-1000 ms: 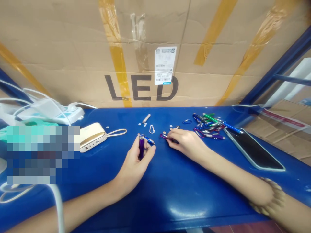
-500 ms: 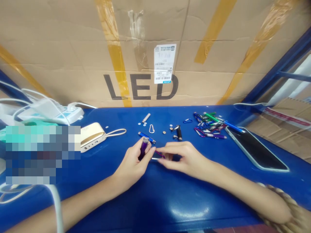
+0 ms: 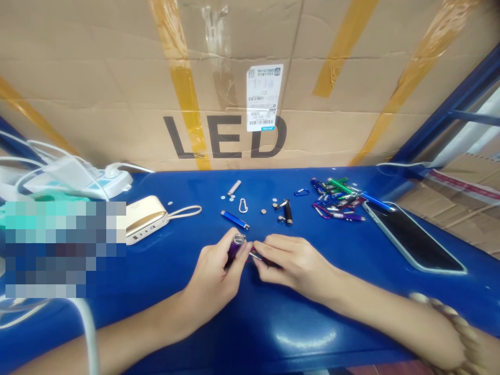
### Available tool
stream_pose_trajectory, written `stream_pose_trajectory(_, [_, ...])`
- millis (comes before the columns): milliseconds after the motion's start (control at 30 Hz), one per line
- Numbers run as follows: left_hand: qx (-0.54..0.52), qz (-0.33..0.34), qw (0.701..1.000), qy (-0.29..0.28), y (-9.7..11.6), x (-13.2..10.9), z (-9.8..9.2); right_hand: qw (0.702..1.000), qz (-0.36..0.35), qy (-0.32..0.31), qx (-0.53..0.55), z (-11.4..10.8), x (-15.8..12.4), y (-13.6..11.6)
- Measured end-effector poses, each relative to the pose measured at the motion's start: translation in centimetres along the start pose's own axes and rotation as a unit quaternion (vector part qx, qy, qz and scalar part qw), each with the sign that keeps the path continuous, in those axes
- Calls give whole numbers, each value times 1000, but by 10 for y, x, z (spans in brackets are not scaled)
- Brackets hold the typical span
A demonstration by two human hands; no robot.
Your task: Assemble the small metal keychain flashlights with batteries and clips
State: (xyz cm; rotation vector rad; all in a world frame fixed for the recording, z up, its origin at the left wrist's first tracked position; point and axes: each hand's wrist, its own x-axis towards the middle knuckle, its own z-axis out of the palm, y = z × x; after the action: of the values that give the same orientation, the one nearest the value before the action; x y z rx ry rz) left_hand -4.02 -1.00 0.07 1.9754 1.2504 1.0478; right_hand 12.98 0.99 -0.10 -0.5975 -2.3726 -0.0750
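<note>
My left hand (image 3: 216,273) is closed round a small purple flashlight body (image 3: 235,245), held upright with its silver end up. My right hand (image 3: 291,263) pinches a purple carabiner clip (image 3: 255,255) right against that flashlight; most of the clip is hidden by my fingers. Both hands rest on the blue table (image 3: 250,323) near its middle. Just beyond them lie a blue flashlight body (image 3: 235,220), a black one (image 3: 288,212), a silver carabiner (image 3: 243,205) and several small button cells (image 3: 264,212).
A heap of coloured flashlights and clips (image 3: 338,200) lies at the back right, beside a dark phone (image 3: 412,237). A gold power bank (image 3: 146,225) and a white power strip (image 3: 99,182) sit on the left. A big LED cardboard box (image 3: 234,78) walls the back.
My right hand has come back from the parts beyond with the purple clip and met my left hand; both hands have drawn nearer to me with the purple flashlight.
</note>
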Motion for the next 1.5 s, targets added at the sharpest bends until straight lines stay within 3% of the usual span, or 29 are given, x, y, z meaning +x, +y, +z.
stream_pose_trajectory(100, [-35,-23,999,-19,2,0,-1,999,26,27,22,-2,0,2])
stream_pose_trajectory(267, [-53,-52,989,-128,1,0,-2,987,92,125,34,-9,0,1])
stream_pose_trajectory(533, [-130,-94,967,-196,5,-1,1,995,13,96,32,-4,-3,2])
stream_pose_trajectory(733, [-154,-126,964,-174,7,1,-4,995,22,84,41,-6,-5,7])
stream_pose_trajectory(800, [-122,-126,969,-172,5,3,-5,995,41,33,85,-10,-5,12])
stream_pose_trajectory(933, [26,-116,982,-146,-1,7,-4,965,104,-121,208,-21,-4,24])
stream_pose_trajectory(1067, [209,-76,965,-137,-5,8,-4,939,163,-166,253,-22,-1,23])
stream_pose_trajectory(1167, [252,-45,955,-149,-5,4,-2,935,171,-158,269,-17,1,14])
stream_pose_trajectory(1300, [203,-17,969,-137,-5,-4,4,951,157,-99,246,-18,3,10])
stream_pose_trajectory(1400, [172,2,980,-96,-9,-3,4,967,144,-76,196,-30,6,19])
stream_pose_trajectory(1500, [214,36,975,-43,-16,7,-3,982,170,-29,82,-49,5,40])
